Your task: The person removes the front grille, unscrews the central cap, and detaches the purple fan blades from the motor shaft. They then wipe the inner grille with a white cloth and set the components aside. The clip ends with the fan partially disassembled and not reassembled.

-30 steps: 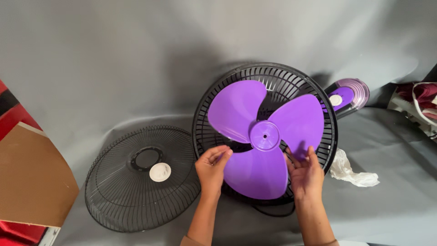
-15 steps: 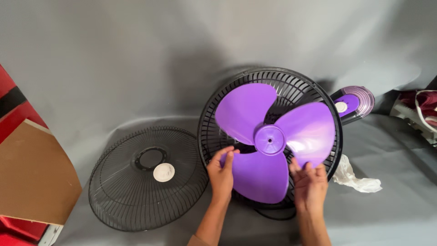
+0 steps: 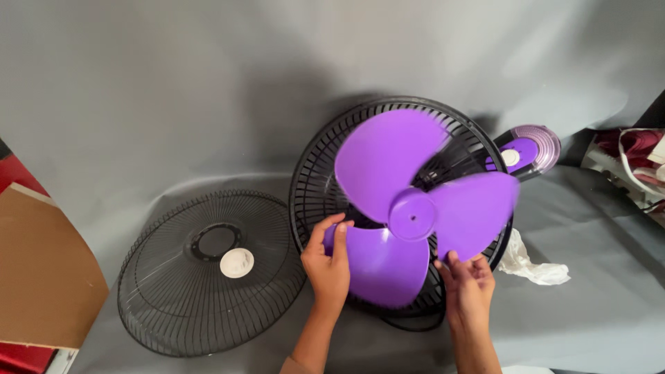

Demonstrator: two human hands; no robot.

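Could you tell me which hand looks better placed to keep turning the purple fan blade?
Probably the left hand: its fingers curl over the edge of the lower lobe of the purple fan blade. The right hand only reaches the right lobe's rim with its fingertips.

The fan blade (image 3: 415, 208) sits in the rear grille (image 3: 318, 180), which lies on the cloth-covered surface (image 3: 173, 104). The left hand (image 3: 327, 266) touches the blade's near-left edge, the right hand (image 3: 467, 287) its near-right edge. The loose front grille (image 3: 166, 305) lies left of them. The fan base (image 3: 530, 145) lies behind and right; a crumpled plastic bag (image 3: 533, 266) lies right.
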